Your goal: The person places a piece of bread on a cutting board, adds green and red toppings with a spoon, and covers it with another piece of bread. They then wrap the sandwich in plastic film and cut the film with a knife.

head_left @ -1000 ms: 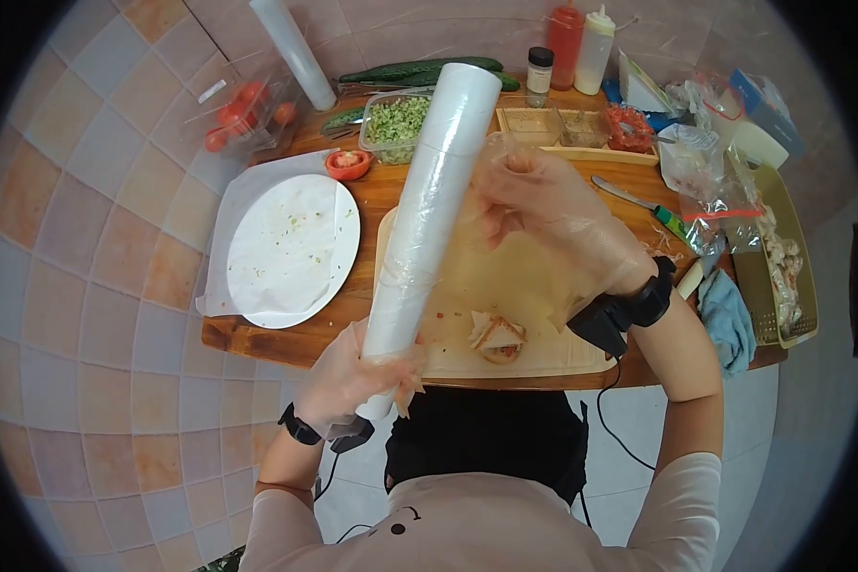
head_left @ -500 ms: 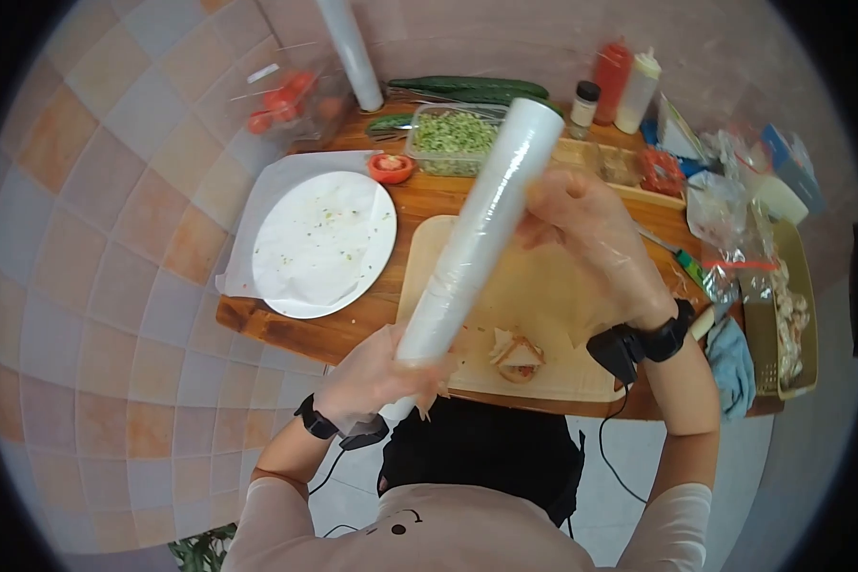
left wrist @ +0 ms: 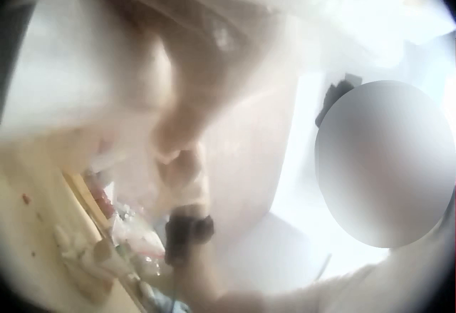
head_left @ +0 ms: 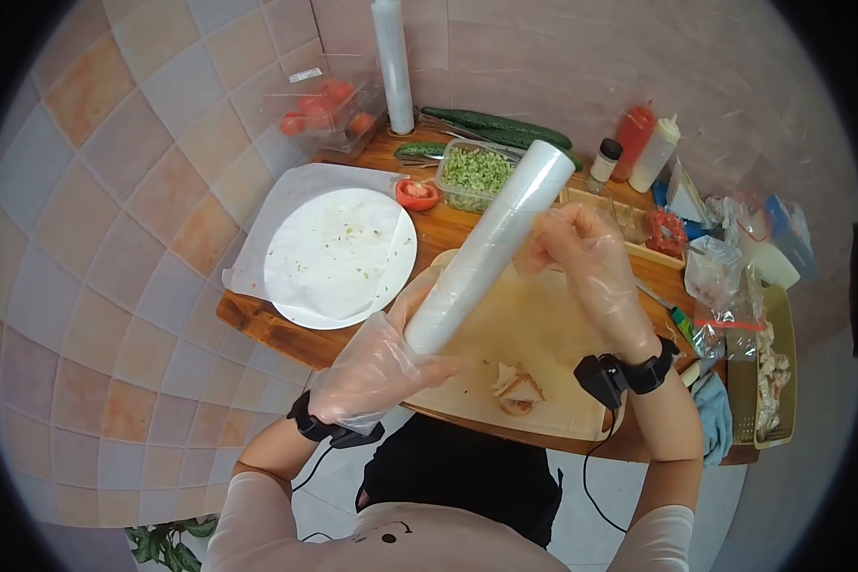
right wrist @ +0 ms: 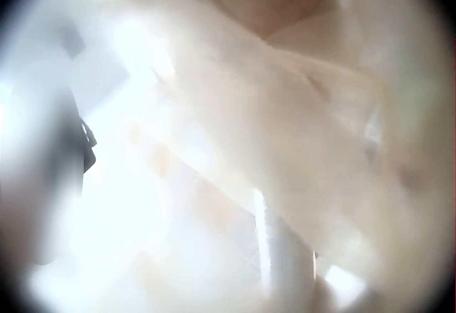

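Note:
A white roll of plastic film (head_left: 491, 248) is held slanted above the cutting board (head_left: 582, 405). My gloved left hand (head_left: 377, 367) grips its lower end, with the thumb across the front and the other fingers partly hidden behind it. Beside the upper part of the roll, my gloved right hand (head_left: 596, 272) has its thumb and fingertips pinched together, on what looks like thin clear film; its edge is hard to make out. A small cut sandwich piece (head_left: 519, 391) lies on the board below. Both wrist views are mostly blurred; pinched right fingers (left wrist: 174, 145) show in the left one.
At the left is a white plate (head_left: 338, 257) with crumbs. Behind stand a tomato half (head_left: 417, 194), chopped greens (head_left: 477, 172), a second roll (head_left: 394, 71), cucumbers (head_left: 505, 129) and bottles (head_left: 654, 154). A knife (head_left: 679, 322), blue cloth (head_left: 712, 415) and basket (head_left: 777, 424) are at the right.
The head view has shifted, moving the table lower and to the right in the picture. The roll tilts further right, and my left hand has turned with its thumb out across the roll.

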Demonstrator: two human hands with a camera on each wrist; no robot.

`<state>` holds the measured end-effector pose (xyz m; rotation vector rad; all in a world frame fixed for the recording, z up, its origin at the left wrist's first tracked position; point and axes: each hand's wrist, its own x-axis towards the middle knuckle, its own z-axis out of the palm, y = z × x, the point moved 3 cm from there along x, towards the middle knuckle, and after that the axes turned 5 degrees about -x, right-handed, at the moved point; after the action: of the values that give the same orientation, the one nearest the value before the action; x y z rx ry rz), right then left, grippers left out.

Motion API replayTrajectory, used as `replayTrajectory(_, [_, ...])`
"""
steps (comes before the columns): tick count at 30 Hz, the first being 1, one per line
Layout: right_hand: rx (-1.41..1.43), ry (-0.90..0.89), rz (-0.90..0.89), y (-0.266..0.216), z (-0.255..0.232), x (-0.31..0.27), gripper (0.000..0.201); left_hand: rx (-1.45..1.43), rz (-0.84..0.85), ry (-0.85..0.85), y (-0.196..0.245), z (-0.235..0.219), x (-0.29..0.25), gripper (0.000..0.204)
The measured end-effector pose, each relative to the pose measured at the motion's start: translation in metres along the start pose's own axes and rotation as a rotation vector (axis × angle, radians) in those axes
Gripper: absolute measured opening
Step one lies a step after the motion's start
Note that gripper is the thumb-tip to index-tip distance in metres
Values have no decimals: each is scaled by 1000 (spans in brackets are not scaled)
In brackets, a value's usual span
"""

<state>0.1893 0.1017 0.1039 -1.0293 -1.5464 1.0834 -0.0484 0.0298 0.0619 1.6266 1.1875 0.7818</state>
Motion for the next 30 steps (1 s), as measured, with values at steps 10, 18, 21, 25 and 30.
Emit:
replayTrajectory(10, [139, -203, -71, -21, 2, 1, 11, -821, -207, -241, -11, 6, -13, 72])
replayTrajectory(18, [594, -263, 60, -7, -5, -17, 15, -1103, -245, -518, -29, 10, -29, 67])
replayTrajectory(21, [356, -209, 76, -20, -12, -15, 21, -1123, -214, -426, -32, 5, -29, 66])
replayTrajectory(25, [165, -86, 16, -22, -13, -11, 28, -1013, -230, -230, -29, 4, -27, 83])
replayTrajectory(30, [-362, 42, -137, -31, 2, -10, 28, -774, -226, -232, -26, 8, -19, 68])
